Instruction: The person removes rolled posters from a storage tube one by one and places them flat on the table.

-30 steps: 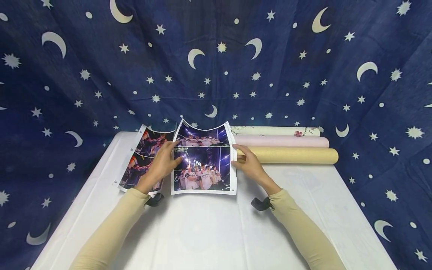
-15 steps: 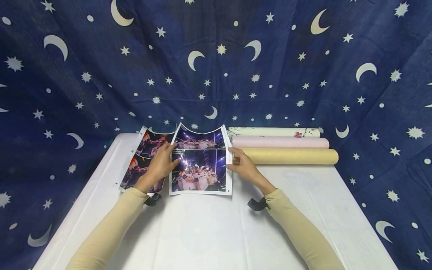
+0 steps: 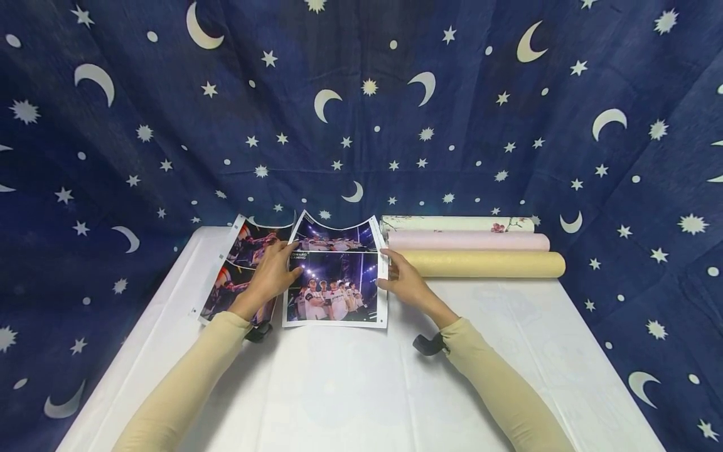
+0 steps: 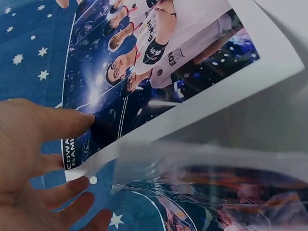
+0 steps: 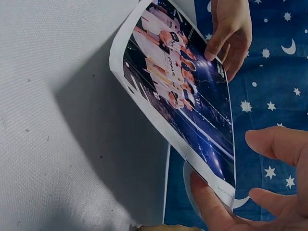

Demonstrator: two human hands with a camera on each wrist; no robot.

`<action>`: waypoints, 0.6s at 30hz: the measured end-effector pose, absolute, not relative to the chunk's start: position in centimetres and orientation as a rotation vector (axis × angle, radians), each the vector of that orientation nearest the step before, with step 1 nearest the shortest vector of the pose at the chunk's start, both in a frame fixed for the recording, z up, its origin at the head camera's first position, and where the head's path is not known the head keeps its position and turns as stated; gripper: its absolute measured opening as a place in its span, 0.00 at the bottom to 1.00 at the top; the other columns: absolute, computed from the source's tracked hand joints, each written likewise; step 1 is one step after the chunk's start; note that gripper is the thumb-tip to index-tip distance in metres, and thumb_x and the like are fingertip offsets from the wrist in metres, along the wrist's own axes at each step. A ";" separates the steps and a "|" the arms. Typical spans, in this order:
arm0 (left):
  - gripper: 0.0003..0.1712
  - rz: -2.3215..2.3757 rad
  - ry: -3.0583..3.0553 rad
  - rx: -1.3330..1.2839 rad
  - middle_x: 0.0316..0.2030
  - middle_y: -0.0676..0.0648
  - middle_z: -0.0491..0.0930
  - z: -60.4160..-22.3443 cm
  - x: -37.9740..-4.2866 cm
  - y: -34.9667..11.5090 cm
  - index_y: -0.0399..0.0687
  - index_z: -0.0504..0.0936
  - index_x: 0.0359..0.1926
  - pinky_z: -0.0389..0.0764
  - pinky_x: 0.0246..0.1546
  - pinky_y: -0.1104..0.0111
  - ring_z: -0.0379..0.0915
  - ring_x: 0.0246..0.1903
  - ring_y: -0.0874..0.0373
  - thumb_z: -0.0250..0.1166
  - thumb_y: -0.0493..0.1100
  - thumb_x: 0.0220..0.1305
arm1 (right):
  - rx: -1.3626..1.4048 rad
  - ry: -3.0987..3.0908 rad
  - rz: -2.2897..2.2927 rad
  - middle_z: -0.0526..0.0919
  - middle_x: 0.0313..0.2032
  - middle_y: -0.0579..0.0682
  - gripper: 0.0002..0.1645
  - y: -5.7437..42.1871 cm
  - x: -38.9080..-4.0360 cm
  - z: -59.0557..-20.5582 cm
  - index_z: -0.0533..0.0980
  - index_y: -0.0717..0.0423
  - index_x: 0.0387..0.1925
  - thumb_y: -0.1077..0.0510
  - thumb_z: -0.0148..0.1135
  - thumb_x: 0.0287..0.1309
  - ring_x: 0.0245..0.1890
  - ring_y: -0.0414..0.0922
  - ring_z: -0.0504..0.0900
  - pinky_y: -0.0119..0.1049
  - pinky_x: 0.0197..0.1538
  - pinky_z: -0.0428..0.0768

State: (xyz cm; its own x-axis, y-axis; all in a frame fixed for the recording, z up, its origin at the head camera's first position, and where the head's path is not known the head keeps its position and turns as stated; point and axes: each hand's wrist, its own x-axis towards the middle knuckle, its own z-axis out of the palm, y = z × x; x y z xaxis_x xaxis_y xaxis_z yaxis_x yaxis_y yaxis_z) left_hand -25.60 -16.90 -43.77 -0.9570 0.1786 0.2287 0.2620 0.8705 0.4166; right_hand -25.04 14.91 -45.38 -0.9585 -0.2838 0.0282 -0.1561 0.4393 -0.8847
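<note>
A glossy photo print [image 3: 336, 295] stands propped up in the middle of the head view, its upper part bent back. It carries two pictures of a group in white jerseys. My left hand [image 3: 271, 276] pinches its left margin, thumb [image 4: 74, 122] on the front and fingers behind in the left wrist view. At the opposite margin is my right hand [image 3: 409, 285]. In the right wrist view its thumb [image 5: 209, 197] touches the print's edge, while the other fingers [image 5: 276, 144] spread apart from the sheet. A second print [image 3: 223, 295], dark with red figures, is partly hidden behind my left hand.
Three rolls lie side by side at the back right: yellow [image 3: 486, 263], pink [image 3: 480, 240] and white with blossoms [image 3: 452, 223]. A white cloth covers the table [image 3: 339, 389]. Behind it hangs a blue curtain [image 3: 367, 138] with moons and stars.
Both hands and the print have shifted slightly left since a second ago, the right hand most. Over the last half second they barely move. The second print and the rolls stay put.
</note>
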 end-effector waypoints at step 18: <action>0.39 -0.829 -2.854 -0.358 0.71 0.30 0.58 -44.2 -25.7 -16.8 0.37 0.61 0.72 0.61 0.68 0.41 0.57 0.69 0.32 0.63 0.46 0.64 | -0.504 2.463 -1.621 0.40 0.78 0.60 0.46 15.1 -24.6 -45.4 0.54 0.52 0.75 0.62 0.65 0.59 0.74 0.66 0.52 0.53 0.74 0.57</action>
